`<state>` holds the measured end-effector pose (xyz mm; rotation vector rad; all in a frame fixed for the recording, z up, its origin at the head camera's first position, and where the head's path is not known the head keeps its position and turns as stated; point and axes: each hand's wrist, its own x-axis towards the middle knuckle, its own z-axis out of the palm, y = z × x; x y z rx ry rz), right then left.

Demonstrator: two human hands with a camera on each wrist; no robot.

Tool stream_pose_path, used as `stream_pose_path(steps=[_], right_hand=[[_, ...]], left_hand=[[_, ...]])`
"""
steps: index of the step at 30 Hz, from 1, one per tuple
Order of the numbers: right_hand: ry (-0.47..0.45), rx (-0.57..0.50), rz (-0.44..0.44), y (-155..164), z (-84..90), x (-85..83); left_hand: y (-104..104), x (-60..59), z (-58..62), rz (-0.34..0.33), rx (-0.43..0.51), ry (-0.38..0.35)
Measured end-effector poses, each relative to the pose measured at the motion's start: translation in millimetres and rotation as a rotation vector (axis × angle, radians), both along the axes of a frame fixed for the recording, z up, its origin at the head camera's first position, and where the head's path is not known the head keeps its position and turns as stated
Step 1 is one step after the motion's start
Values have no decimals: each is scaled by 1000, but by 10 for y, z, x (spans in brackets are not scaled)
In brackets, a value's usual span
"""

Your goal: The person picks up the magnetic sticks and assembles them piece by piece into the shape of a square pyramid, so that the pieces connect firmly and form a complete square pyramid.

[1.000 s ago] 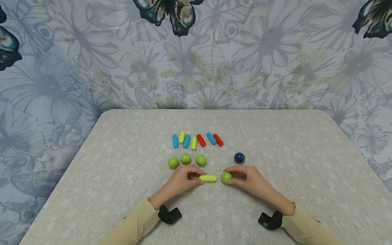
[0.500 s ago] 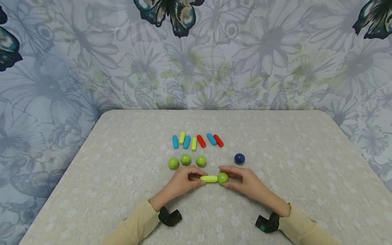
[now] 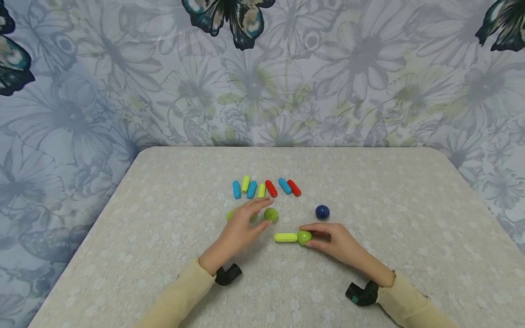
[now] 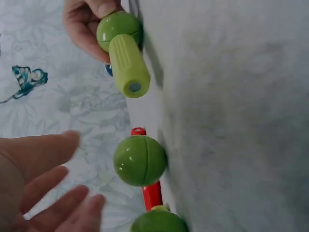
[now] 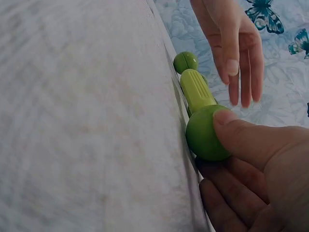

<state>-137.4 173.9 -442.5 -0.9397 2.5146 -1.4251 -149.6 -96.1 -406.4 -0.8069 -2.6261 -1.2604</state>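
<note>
My right hand pinches a glossy green ball between thumb and fingers. From that ball a ribbed yellow-green rod points left, its near end touching the ball; a silver disc shows in its free end in the left wrist view. My left hand hangs over the table with its fingers spread and holds nothing. Just right of its fingertips lies another green ball. Two more green balls lie under the left hand in the head view, mostly covered by it.
Behind the balls lies a loose row of short rods: blue, yellow-green and red. A dark blue ball sits beyond my right hand. The table ends at a patterned wall.
The right hand brought its green ball left against the rod, then moved both slightly right. My left hand let go of the rod and moved up toward the loose green balls.
</note>
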Motion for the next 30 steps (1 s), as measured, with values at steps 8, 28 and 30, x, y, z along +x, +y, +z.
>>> stream_pose_path(steps=[8,28,30], right_hand=[[5,23,0,-8,-20,6],[18,-13,5,37,-29,-6],[9,-10,-1,34,-22,-6]], left_hand=[[147,-41,-5,-22,-175,-116],[97,-138,-293,-71,26,-212],[69,-113,-283,-81,24,-222]])
